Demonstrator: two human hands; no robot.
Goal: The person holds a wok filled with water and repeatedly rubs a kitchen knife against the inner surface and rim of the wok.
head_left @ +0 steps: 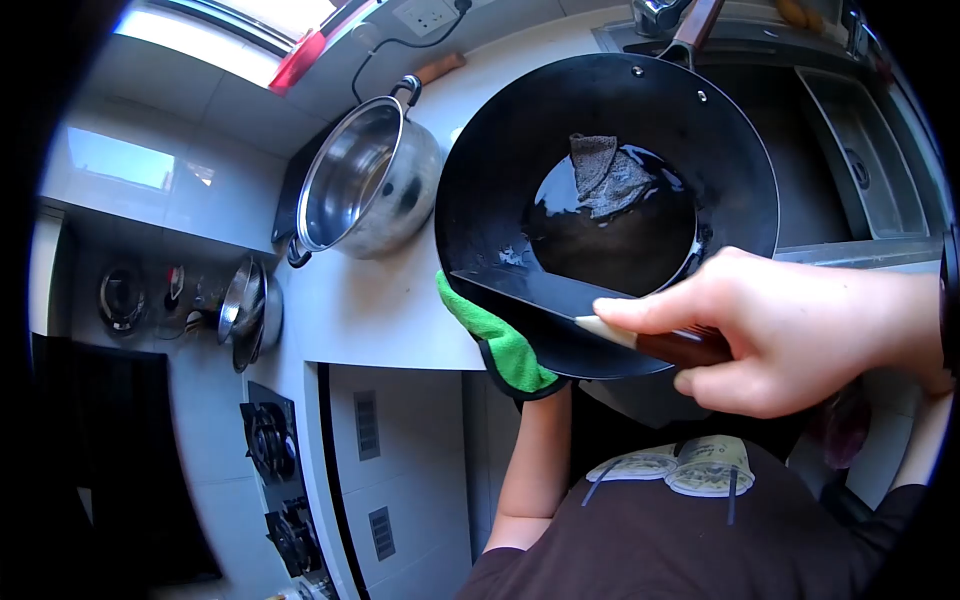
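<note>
A large black wok (480, 170) has a little water in its bottom, with a wet grey scrubbing cloth (605, 175) lying in it. My right hand (760, 330) is closed around the brown handle of a knife (535, 292). Its wide dark blade points left across the near side of the wok. At the wok's lower left rim is a green cloth (505, 345) with a black edge. My left hand is behind this cloth, fingers hidden, and appears to grip it against the rim.
A steel pot (415, 190) stands on the white counter (400, 320) left of the wok. The sink (870, 150) lies at the right, under the wok's far side. Further left are stove burners (270, 440) and stacked metal bowls (250, 310). A socket with a cable (400, 42) is on the wall.
</note>
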